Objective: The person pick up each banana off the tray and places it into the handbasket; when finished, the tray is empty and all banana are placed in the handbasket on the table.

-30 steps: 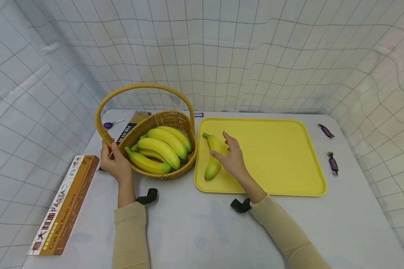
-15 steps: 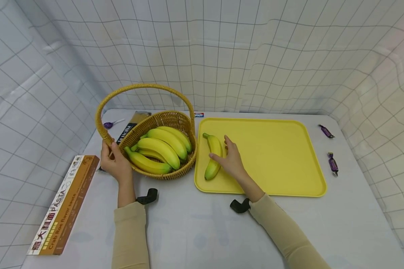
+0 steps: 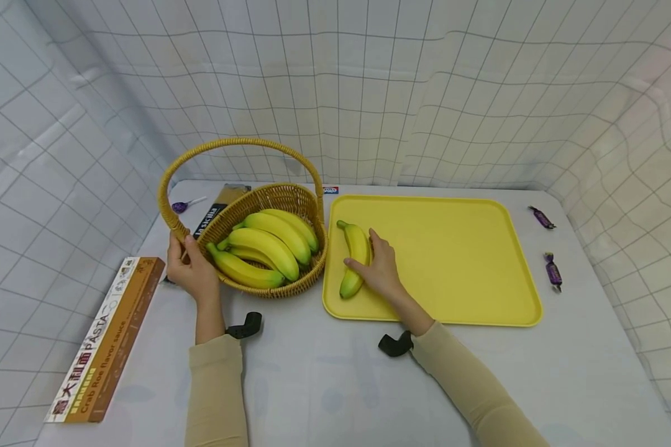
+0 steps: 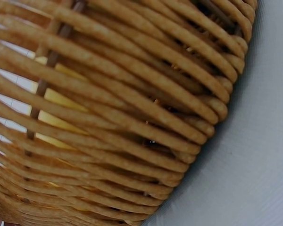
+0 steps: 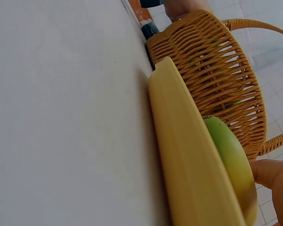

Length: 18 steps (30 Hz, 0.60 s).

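My left hand point(image 3: 194, 273) grips the lower left end of the arched handle point(image 3: 173, 217) of a wicker basket point(image 3: 307, 279). Several yellow bananas point(image 3: 268, 248) with greenish ends lie inside it. Woven cane fills most of the left wrist view, where the hand's grip is hidden. On the left part of a yellow tray point(image 3: 447, 261) lies a single banana point(image 3: 351, 282). My right hand point(image 3: 381, 270) is around its middle, thumb across it and fingers along its right side. The right wrist view shows the thumb point(image 5: 269, 172) touching the banana point(image 5: 233, 155); the other fingertips are hidden there.
A pasta box point(image 3: 106, 341) lies at the left. Behind the basket are a dark and tan packet point(image 3: 220, 208) and a purple lollipop point(image 3: 179, 207). Two purple wrapped candies point(image 3: 541, 218) lie right of the tray. White gridded cloth point(image 3: 363, 93) stands around the table.
My right hand has come down and slightly towards me onto the banana, its thumb now across it. The left hand, basket and tray stay where they were.
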Each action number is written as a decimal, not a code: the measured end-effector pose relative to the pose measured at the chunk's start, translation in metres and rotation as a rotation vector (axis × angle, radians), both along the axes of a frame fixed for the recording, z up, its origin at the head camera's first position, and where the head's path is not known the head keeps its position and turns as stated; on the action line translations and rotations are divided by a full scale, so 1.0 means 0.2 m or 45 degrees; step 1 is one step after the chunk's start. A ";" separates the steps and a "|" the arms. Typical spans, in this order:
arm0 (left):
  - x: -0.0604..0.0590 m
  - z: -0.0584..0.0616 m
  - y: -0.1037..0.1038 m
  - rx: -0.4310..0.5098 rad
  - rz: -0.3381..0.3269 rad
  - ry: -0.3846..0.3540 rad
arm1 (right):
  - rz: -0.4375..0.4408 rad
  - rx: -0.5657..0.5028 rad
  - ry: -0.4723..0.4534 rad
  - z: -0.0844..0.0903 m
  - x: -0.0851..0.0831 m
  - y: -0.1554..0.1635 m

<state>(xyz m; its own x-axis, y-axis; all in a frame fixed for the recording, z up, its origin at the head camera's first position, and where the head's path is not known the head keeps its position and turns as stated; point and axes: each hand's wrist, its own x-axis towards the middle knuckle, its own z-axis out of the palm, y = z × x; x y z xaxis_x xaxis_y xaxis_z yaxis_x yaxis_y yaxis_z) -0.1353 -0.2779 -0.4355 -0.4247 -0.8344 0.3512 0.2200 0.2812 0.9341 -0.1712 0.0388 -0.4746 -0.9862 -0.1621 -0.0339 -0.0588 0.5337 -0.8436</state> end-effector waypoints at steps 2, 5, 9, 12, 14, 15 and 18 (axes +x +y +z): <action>-0.01 -0.02 -0.01 -0.005 -0.002 0.004 | -0.005 0.013 0.012 0.00 0.00 0.00; -0.01 -0.02 -0.02 -0.004 -0.004 0.005 | -0.009 0.016 0.018 -0.01 0.00 -0.01; 0.00 -0.02 -0.02 -0.012 0.000 -0.002 | -0.009 0.025 0.016 -0.01 0.00 -0.01; 0.00 -0.01 -0.01 -0.009 0.005 -0.007 | -0.015 0.029 0.012 -0.01 0.00 -0.01; 0.00 -0.01 -0.01 -0.007 0.005 -0.012 | -0.021 0.029 0.011 0.00 0.01 -0.01; 0.00 -0.01 -0.01 -0.006 0.005 -0.013 | -0.026 0.027 0.010 0.00 0.01 -0.02; 0.00 -0.01 -0.01 -0.009 0.006 -0.015 | -0.041 0.024 0.007 0.01 0.01 -0.02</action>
<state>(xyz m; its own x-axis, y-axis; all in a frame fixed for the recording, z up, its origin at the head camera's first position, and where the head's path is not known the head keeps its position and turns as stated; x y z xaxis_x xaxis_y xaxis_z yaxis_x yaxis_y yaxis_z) -0.1350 -0.2800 -0.4382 -0.4251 -0.8340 0.3517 0.2075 0.2885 0.9347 -0.1689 0.0354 -0.4734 -0.9910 -0.1299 -0.0310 -0.0462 0.5509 -0.8333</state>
